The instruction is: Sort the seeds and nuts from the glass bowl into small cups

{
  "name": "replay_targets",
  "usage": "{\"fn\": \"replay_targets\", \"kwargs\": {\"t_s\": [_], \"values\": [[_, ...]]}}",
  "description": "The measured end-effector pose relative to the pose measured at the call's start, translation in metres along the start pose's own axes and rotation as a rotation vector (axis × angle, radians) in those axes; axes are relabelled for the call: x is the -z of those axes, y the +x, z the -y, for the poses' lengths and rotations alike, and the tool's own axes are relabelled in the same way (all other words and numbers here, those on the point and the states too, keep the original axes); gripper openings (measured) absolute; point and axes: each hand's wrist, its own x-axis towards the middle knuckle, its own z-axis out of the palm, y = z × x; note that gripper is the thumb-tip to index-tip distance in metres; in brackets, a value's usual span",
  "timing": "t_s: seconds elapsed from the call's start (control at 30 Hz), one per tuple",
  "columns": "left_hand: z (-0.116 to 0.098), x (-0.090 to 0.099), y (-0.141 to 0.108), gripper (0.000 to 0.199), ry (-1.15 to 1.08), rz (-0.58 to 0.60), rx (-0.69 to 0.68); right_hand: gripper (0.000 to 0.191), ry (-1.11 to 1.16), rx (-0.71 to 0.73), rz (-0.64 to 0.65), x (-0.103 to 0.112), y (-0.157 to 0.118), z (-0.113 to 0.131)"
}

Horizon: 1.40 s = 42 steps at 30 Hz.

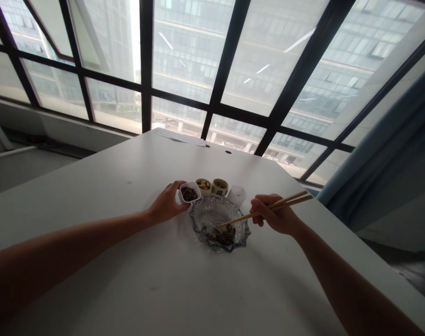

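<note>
My left hand [170, 201] is closed around a small white cup [194, 186] with dark brown dried bits inside, tilted at the left rim of a glass bowl [207, 212]. Between the fingers of my right hand [275, 213] is a pair of chopsticks [245, 217], whose tips reach down into the bowl. Dark elongated pieces [224, 235], perhaps seeds or husks, lie in the near part of the bowl. Behind it stand a cup [204, 185] of pale yellowish pieces, a second cup [219, 187] with a dark character on its side, and a white container [237, 194].
Everything stands on a white table [110, 186]. Paper sheets [180, 137] lie at its far end, near two dark round holes. Large dark-framed windows rise beyond the table, and a blue-grey curtain [383, 135] hangs on the right.
</note>
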Motion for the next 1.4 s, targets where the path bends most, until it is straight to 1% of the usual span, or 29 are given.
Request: {"fn": "replay_targets", "kwargs": {"t_s": [0.07, 0.2, 0.23, 0.27, 0.37, 0.43, 0.57, 0.7, 0.8, 0.9, 0.97, 1.03, 1.13, 1.23, 1.27, 1.3, 1.37, 1.4], "values": [[-0.002, 0.001, 0.000, 0.059, 0.000, 0.008, 0.008, 0.056, -0.001, 0.015, -0.006, 0.003, 0.000, 0.001], [-0.005, 0.003, 0.000, 0.059, -0.001, 0.019, 0.007, 0.058, 0.004, 0.026, -0.112, 0.010, -0.002, 0.001], [-0.005, 0.003, 0.000, 0.059, -0.003, 0.021, 0.005, 0.059, 0.002, 0.020, -0.119, 0.012, -0.002, 0.001], [-0.005, 0.003, 0.000, 0.059, -0.005, 0.023, 0.003, 0.058, -0.004, 0.011, -0.102, 0.013, -0.002, 0.002], [-0.006, 0.003, 0.001, 0.059, -0.014, 0.023, 0.000, 0.055, -0.028, -0.017, 0.025, 0.015, -0.003, 0.003], [-0.006, 0.004, 0.001, 0.059, -0.013, 0.023, 0.006, 0.054, -0.035, -0.027, 0.077, 0.015, -0.003, 0.003], [-0.008, 0.005, 0.001, 0.060, -0.007, 0.034, 0.017, 0.052, -0.025, -0.023, 0.081, 0.013, -0.003, 0.001], [-0.010, 0.006, 0.000, 0.059, -0.002, 0.046, 0.029, 0.050, 0.001, -0.013, 0.057, 0.013, -0.003, -0.002], [-0.011, 0.006, 0.000, 0.059, -0.004, 0.034, 0.025, 0.051, 0.043, -0.038, 0.026, 0.011, -0.002, -0.006], [-0.010, 0.005, 0.000, 0.058, -0.011, 0.024, 0.018, 0.054, 0.115, -0.058, -0.064, 0.008, 0.000, -0.009], [-0.009, 0.004, 0.000, 0.058, -0.016, 0.025, 0.016, 0.055, 0.183, -0.027, -0.183, 0.004, 0.003, -0.010], [-0.008, 0.003, 0.000, 0.059, -0.022, 0.028, 0.020, 0.055, 0.264, 0.036, -0.323, -0.001, 0.008, -0.006], [-0.008, 0.003, 0.000, 0.060, -0.029, 0.033, 0.034, 0.054, 0.331, 0.138, -0.465, -0.017, 0.021, 0.006], [-0.010, 0.004, 0.000, 0.060, -0.040, 0.037, 0.043, 0.053, 0.293, 0.234, -0.531, -0.039, 0.039, 0.019], [-0.011, 0.004, 0.000, 0.060, -0.042, 0.037, 0.045, 0.052, 0.262, 0.252, -0.523, -0.046, 0.046, 0.022], [-0.011, 0.005, 0.000, 0.061, -0.042, 0.036, 0.048, 0.052, 0.221, 0.254, -0.477, -0.051, 0.051, 0.024], [-0.012, 0.005, 0.000, 0.061, -0.038, 0.034, 0.054, 0.051, 0.148, 0.231, -0.336, -0.057, 0.058, 0.025], [-0.012, 0.005, -0.001, 0.061, -0.036, 0.037, 0.054, 0.050, 0.129, 0.218, -0.292, -0.057, 0.059, 0.025]]}}
